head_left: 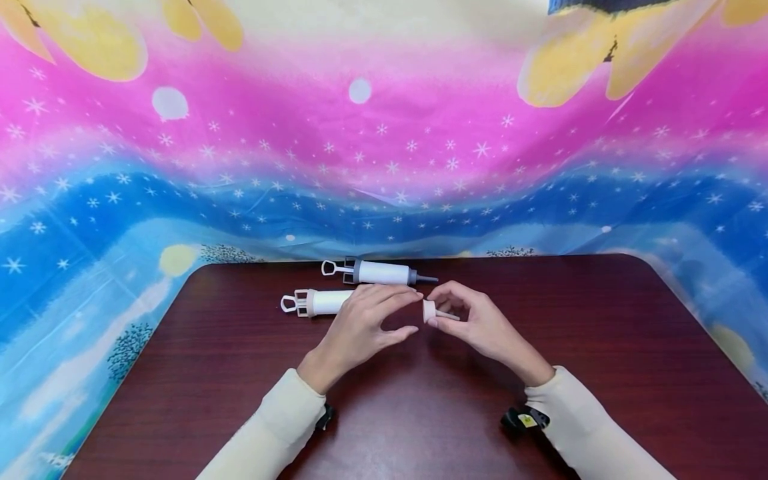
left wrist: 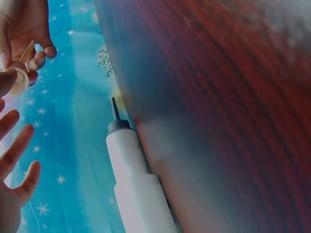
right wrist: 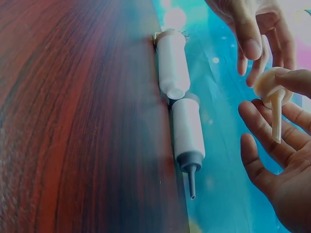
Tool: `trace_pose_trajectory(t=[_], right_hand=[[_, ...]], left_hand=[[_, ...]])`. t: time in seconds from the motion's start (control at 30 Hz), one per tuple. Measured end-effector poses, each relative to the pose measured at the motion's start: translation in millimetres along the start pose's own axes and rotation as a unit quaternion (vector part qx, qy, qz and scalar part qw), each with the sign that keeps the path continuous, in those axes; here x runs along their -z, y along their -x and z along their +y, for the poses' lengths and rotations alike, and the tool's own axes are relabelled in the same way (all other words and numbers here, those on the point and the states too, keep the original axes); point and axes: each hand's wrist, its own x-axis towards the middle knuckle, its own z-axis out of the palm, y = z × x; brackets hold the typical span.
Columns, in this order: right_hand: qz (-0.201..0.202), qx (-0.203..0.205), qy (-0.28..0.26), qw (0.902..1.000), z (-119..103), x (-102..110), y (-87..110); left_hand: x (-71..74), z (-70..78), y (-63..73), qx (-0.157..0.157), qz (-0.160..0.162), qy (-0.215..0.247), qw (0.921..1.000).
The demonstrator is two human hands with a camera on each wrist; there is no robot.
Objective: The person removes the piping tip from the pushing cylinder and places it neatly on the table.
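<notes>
My right hand (head_left: pixel 483 323) pinches a beige nozzle cap (head_left: pixel 429 311) between thumb and fingers, its thin spout pointing right. In the right wrist view the spout of the cap (right wrist: pixel 276 114) hangs down past the palm. My left hand (head_left: pixel 360 321) is held just left of the cap, thumb and fingers spread apart with nothing gripped; its fingertips come close to the cap's wide end. Partly behind the left hand lies a white-barrelled syringe-like tube (head_left: pixel 330 302) with a beige collar and looped pull handle. Its front end appears uncapped in the right wrist view.
A second white tube (head_left: pixel 384 273) with dark grey collar, grey nozzle and white loop handle lies behind, near the far table edge. Both rest on a dark red-brown wooden table (head_left: pixel 414 413). A printed pink and blue cloth (head_left: pixel 384 153) hangs behind it.
</notes>
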Motion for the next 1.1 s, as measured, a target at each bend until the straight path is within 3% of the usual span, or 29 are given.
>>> trace_pose_trajectory(t=[0.33, 1.1], right_hand=[[-0.002, 0.003, -0.004, 1.0000, -2.1, 0.1, 0.3], [0.001, 0.014, -0.016, 0.9998, -5.0, 0.6, -0.6]], left_hand=[[-6.8, 4.3, -3.4, -0.023, 0.015, -0.003, 0.9996], [-9.6, 7.9, -8.3, -0.035, 0.029, -0.007, 0.9989]])
